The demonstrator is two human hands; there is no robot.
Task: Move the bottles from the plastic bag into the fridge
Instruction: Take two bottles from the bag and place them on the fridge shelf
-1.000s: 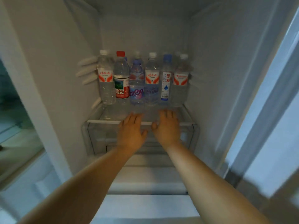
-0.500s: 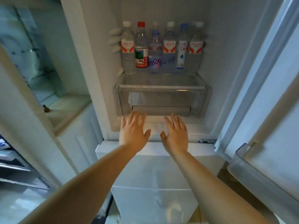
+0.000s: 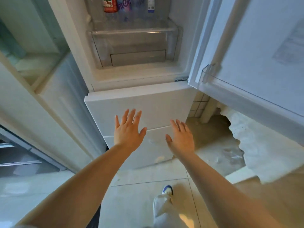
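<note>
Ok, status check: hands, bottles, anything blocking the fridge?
Left hand and right hand open, empty, in front of the lower drawers. Bottles upright on the fridge shelf. Door open; nothing in the way. White plastic bag on the floor, right.

bottles (image 3: pixel 125 5) cut off above labels by top edge, plastic bag (image 3: pixel 263 145) partly behind door

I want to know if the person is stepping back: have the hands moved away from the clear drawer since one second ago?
Yes. The left hand and right hand, then at the clear drawer, are now below it, before the lower white door.
</note>
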